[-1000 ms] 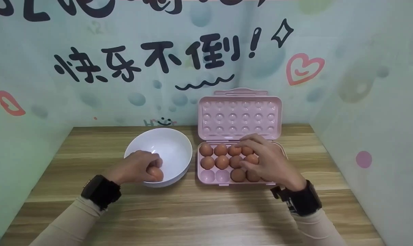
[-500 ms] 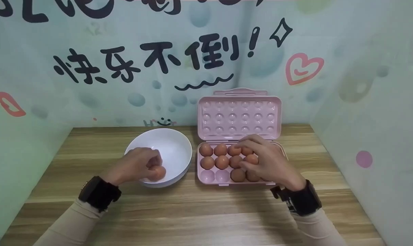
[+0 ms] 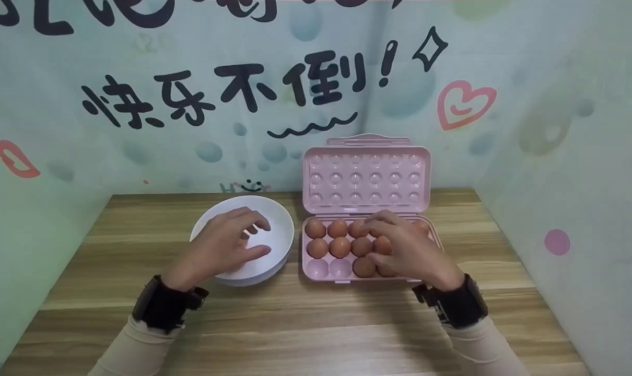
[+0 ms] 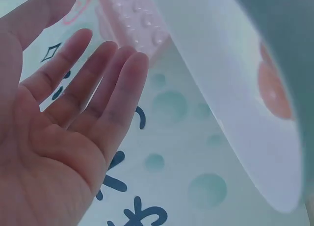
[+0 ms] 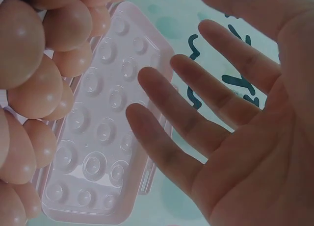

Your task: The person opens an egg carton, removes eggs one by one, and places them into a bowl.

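My left hand [image 3: 224, 240] hovers over the white bowl [image 3: 279, 230] with spread fingers and nothing in its grasp. In the left wrist view its palm [image 4: 59, 157] is bare, and a brown egg [image 4: 274, 91] shows inside the bowl, partly cut off by the rim. Over the right part of the pink egg box [image 3: 316, 278] my right hand [image 3: 412, 250] holds its fingers apart, gripping nothing. Brown eggs [image 3: 339, 247] sit in rows in the box; the hand hides some of them. Two cups [image 3: 328, 269] at the front left hold no egg.
The box's dimpled lid [image 3: 367, 180] stands raised at the back, close to the printed backdrop [image 3: 164, 151]. The bowl stands just left of the box on the wooden table [image 3: 295, 329]. Backdrop panels rise at both sides.
My left hand has let go of the brown egg it was pinching over the bowl, and its fingers have spread. The right hand has shifted slightly left and stays over the box.
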A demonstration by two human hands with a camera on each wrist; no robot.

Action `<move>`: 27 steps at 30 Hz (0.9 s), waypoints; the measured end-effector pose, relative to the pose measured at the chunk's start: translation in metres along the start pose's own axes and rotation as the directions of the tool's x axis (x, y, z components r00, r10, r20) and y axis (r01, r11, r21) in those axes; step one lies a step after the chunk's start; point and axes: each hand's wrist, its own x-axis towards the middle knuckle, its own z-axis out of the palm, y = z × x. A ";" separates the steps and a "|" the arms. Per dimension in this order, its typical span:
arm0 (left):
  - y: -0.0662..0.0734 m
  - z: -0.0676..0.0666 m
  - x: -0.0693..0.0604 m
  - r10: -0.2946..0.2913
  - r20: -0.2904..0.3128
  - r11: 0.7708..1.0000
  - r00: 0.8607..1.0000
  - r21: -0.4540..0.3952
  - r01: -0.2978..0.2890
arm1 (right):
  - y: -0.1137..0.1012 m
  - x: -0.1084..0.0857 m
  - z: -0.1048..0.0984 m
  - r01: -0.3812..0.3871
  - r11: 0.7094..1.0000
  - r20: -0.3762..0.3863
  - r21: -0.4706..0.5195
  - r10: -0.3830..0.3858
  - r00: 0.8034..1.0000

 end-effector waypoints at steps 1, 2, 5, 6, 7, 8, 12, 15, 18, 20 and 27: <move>0.004 0.002 0.001 0.000 -0.006 1.000 1.000 -0.010 0.000 | 0.000 0.000 0.001 -0.006 1.000 0.014 -0.012 0.006 1.000; 0.007 0.004 0.003 0.004 -0.012 1.000 1.000 -0.018 -0.005 | 0.000 0.000 0.001 -0.010 1.000 0.029 -0.021 0.011 1.000; 0.015 0.012 0.005 0.025 -0.033 0.999 0.999 -0.042 -0.027 | 0.001 0.000 0.003 -0.016 0.999 0.055 -0.037 0.018 0.998; 0.018 0.015 0.006 0.028 -0.037 0.998 0.999 -0.050 -0.029 | 0.001 0.000 0.003 -0.018 0.999 0.059 -0.036 0.021 0.998; 0.020 0.020 0.007 0.035 -0.045 0.998 0.998 -0.057 -0.037 | 0.001 0.000 0.004 -0.018 0.999 0.064 -0.036 0.021 0.998; 0.022 0.024 0.008 0.033 -0.051 0.997 0.998 -0.066 -0.037 | 0.002 0.000 0.005 -0.010 0.999 0.065 -0.041 0.013 0.998; 0.030 0.039 0.011 0.022 -0.052 0.995 0.998 -0.099 -0.027 | 0.004 0.002 0.011 0.036 0.999 0.062 -0.040 -0.034 0.997; 0.034 0.048 0.014 0.021 -0.048 0.991 0.999 -0.131 -0.027 | 0.004 0.002 0.015 0.063 0.997 0.074 -0.032 -0.061 0.995; 0.036 0.056 0.016 0.028 -0.049 0.986 0.998 -0.165 -0.036 | 0.004 0.001 0.020 0.048 0.998 0.096 -0.039 -0.044 0.994; 0.036 0.061 0.018 0.029 -0.051 0.982 0.998 -0.182 -0.038 | 0.004 0.001 0.023 0.030 0.998 0.116 -0.047 -0.025 0.993; 0.035 0.070 0.021 0.045 -0.037 0.976 0.998 -0.213 -0.052 | 0.004 0.002 0.029 0.033 0.998 0.143 -0.055 -0.024 0.989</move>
